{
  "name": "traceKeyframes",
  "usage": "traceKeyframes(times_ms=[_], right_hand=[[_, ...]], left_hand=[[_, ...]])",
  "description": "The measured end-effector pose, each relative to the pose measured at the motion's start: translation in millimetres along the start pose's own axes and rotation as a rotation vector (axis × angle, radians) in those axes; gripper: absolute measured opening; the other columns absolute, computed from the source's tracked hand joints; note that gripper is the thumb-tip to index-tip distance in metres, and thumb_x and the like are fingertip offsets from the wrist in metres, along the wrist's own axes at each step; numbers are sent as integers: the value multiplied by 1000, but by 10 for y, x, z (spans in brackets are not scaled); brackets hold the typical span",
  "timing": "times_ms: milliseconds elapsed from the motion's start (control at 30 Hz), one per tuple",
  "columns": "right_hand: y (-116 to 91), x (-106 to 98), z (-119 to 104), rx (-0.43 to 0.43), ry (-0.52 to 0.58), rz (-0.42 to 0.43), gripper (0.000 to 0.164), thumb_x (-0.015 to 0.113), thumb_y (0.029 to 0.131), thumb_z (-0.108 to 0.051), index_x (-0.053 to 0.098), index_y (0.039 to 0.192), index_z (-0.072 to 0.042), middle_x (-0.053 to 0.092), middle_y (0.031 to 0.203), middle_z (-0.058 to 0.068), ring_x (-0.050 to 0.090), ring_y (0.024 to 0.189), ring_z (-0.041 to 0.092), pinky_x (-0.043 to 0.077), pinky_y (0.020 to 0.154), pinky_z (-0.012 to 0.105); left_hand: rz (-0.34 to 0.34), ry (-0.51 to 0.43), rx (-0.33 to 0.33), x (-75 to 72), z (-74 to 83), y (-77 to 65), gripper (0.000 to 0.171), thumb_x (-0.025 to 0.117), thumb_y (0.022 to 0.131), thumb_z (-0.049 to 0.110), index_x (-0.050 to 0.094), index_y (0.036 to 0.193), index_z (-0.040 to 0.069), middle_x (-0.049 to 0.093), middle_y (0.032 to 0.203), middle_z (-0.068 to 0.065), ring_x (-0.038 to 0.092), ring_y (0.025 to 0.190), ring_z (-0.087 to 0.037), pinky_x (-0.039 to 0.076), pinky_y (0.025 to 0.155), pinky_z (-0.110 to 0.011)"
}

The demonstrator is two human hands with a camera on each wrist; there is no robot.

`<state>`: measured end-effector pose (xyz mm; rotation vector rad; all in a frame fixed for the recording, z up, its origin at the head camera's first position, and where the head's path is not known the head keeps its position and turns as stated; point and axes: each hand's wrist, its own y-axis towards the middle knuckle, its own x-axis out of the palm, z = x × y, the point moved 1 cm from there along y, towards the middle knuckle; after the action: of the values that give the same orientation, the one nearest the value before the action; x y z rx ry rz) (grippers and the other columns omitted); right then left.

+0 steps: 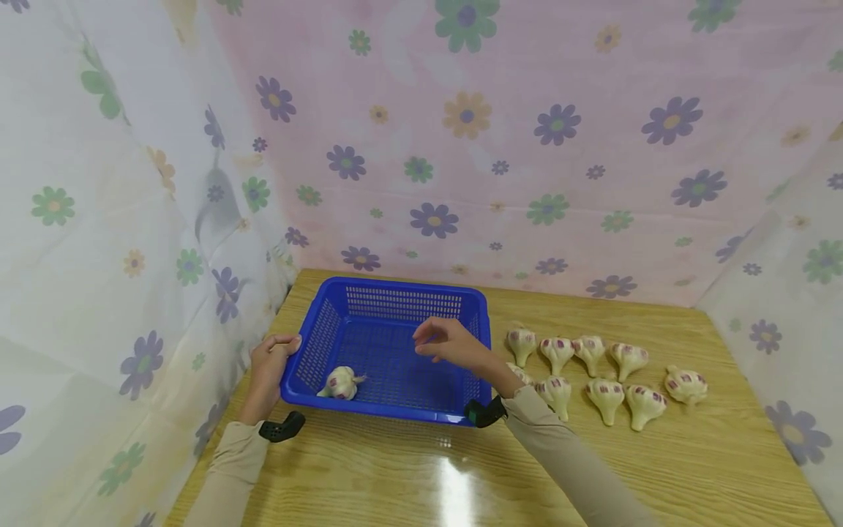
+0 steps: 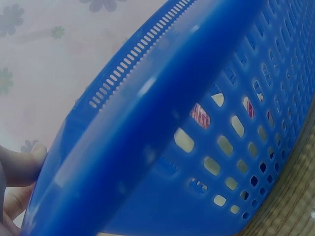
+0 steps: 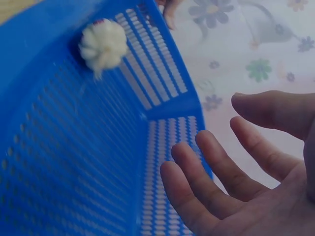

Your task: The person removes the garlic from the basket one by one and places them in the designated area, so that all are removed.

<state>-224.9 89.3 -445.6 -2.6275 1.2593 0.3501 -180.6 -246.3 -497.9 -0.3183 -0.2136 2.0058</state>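
A blue plastic basket [image 1: 388, 411] with slotted walls stands on the table. One garlic bulb [image 1: 342, 383] lies in its near left corner; in the right wrist view the same bulb [image 3: 103, 45] shows beside the slotted wall. My left hand [image 1: 268, 369] grips the basket's left rim, thumb on top; only part of that hand [image 2: 17, 182] shows in the left wrist view. Over the basket's right half hangs my right hand [image 1: 453, 342], its fingers loosely bent and apart with nothing between them, as the right wrist view of the hand [image 3: 236, 182] confirms.
Several garlic bulbs [image 1: 604, 400] lie in rough rows on the wooden table [image 1: 369, 476] right of the basket. A single bulb [image 1: 686, 386] sits farthest right. Flower-patterned cloth [image 1: 500, 183] rises behind the table and on both sides.
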Motion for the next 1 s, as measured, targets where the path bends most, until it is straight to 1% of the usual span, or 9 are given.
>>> traceKeyframes(times_ms=[167,333,433,500,633,733,867,1000], right_hand=[[89,183,70,5,33,-4,21,63,90,-12,61,108,-1,62,104,11,61,92,19,53,74,40],[184,322,86,45,62,-15,23,64,90,-13,61,109,0,62,105,11,61,92,19,53,72,40],[245,414,57,69,65,-33,24,65,89,-13,61,109,0,62,104,9,60,93,21,53,72,40],[291,478,35,81,66,-51,24,65,89,-13,61,108,-1,62,103,8,60,95,27,53,72,42],[397,597,3,111,74,-95,24,66,88,-13,61,108,-2,61,102,9,57,102,37,51,77,51],[465,670,-29,148,75,-152,27,67,88,-13,59,111,-2,61,104,9,55,106,41,49,80,55],[552,762,-85,200,41,-237,36,68,87,-14,56,118,0,59,105,7,55,107,40,49,80,54],[668,867,-109,252,-34,-264,41,70,85,-16,55,120,-2,55,106,5,56,106,36,52,75,49]], left_hand=[[-8,-11,-6,4,-4,-6,26,62,92,19,59,111,1,64,87,-6,64,70,-17,53,59,-30],[-11,-14,-2,8,1,-7,27,62,92,20,58,111,0,64,89,-7,64,71,-18,53,60,-30],[-13,-7,2,11,6,-9,27,62,93,20,58,111,0,64,91,-7,65,72,-18,53,60,-29],[-16,-8,2,12,10,-10,27,62,93,20,58,112,0,64,91,-7,65,73,-18,53,61,-30],[-19,-14,-1,7,11,-12,27,62,93,19,59,112,0,64,89,-7,65,72,-18,53,60,-30],[-21,-20,0,7,10,-11,27,62,92,18,59,111,0,64,87,-6,65,72,-18,53,60,-30],[-20,-14,1,7,6,-11,27,63,92,19,59,111,0,64,87,-6,65,72,-19,53,60,-30],[-23,-11,2,2,3,-11,27,62,93,20,59,111,1,64,90,-7,65,73,-19,53,61,-31]])
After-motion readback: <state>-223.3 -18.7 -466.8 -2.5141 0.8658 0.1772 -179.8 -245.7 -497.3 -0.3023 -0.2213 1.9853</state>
